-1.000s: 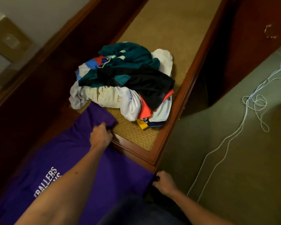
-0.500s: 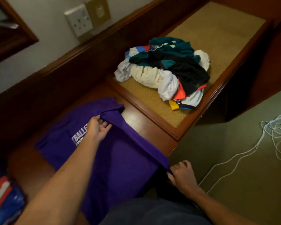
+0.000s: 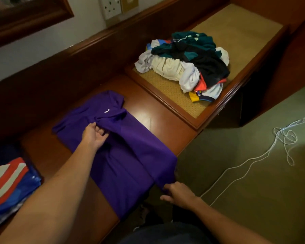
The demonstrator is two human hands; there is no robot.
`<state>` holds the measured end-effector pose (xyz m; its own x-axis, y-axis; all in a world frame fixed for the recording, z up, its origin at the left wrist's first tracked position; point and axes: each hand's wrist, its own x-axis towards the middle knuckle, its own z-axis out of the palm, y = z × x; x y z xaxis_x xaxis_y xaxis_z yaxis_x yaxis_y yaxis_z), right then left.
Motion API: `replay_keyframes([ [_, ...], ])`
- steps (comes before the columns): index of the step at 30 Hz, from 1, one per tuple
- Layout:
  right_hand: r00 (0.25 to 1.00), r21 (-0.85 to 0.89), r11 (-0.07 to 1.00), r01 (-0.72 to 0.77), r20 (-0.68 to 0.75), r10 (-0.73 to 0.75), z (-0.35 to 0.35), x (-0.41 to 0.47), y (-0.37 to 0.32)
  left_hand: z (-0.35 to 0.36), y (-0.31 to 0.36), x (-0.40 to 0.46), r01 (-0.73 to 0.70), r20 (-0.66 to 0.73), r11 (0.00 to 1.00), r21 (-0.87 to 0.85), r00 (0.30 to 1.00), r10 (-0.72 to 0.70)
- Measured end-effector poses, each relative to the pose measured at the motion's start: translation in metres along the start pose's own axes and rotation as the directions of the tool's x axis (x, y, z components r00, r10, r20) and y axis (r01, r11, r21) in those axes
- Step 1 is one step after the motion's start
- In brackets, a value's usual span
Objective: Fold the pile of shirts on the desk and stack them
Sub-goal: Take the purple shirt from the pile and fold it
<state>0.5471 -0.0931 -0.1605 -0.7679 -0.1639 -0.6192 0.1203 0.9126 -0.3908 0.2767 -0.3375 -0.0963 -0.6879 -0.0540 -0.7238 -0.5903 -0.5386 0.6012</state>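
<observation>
Nearest the camera, two bare forearms reach forward over a polished wooden desk (image 3: 167, 110). The left hand (image 3: 95, 134) rests on a purple shirt (image 3: 123, 155) near its upper part, fingers curled around a bunched fold of the fabric. The right hand (image 3: 179, 192) is lower and closer to the body, off the front edge of the desk, its fingers pinching the shirt's lower corner where the cloth hangs over the edge. The purple shirt lies spread on the desk between the two hands, one side folded inward across its middle, with a scrap of white lettering showing near the far end. At the left edge of the view, beside the left forearm, sits a stack of folded shirts (image 3: 9, 184) in red, grey and blue stripes. Farther along the desk to the right, on a woven tan inset panel (image 3: 236, 30), sits a loose pile of shirts (image 3: 187, 62) in teal, black, white, cream, orange and yellow, well apart from the purple shirt. Behind the desk, a white wall socket (image 3: 112, 7) is on the wall. On the green carpet at the right lies a tangled white cable (image 3: 282, 138)
</observation>
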Motion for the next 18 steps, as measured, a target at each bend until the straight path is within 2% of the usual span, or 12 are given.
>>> replay_keyframes([
  [2, 0.997, 0.156, 0.987, -0.038, 0.078, 0.026, 0.004, -0.003, -0.001, -0.009, -0.004, 0.003, -0.060, -0.154, 0.973, 0.221, 0.983, 0.096],
  [4, 0.995, 0.244, 0.965, -0.093, 0.048, 0.084, 0.003, -0.006, 0.006, -0.023, -0.013, 0.006, -0.106, -0.272, 0.888, 0.447, 0.930, 0.248],
  [7, 0.977, 0.382, 0.913, -0.145, -0.091, 0.193, -0.011, -0.005, 0.023, -0.035, -0.047, -0.005, -0.143, -0.267, 0.791, 0.595, 0.893, 0.362],
  [10, 0.891, 0.399, 0.908, -0.127, -0.356, 0.281, -0.038, 0.004, 0.030, -0.031, -0.108, -0.058, -0.162, -0.055, 0.783, 0.600, 0.969, 0.243],
  [13, 0.833, 0.410, 0.906, -0.104, -0.462, 0.304, -0.070, 0.020, 0.026, -0.029, -0.166, -0.099, 0.019, 0.014, 0.735, 0.677, 0.999, -0.039],
  [15, 0.869, 0.332, 0.936, -0.119, -0.421, 0.259, -0.085, 0.035, 0.028, -0.028, -0.189, -0.105, 0.120, -0.039, 0.666, 0.737, 0.990, -0.135],
  [18, 0.960, 0.191, 0.972, -0.136, -0.216, 0.176, -0.095, 0.055, 0.032, -0.020, -0.197, -0.107, 0.112, -0.091, 0.576, 0.810, 0.994, -0.064],
])
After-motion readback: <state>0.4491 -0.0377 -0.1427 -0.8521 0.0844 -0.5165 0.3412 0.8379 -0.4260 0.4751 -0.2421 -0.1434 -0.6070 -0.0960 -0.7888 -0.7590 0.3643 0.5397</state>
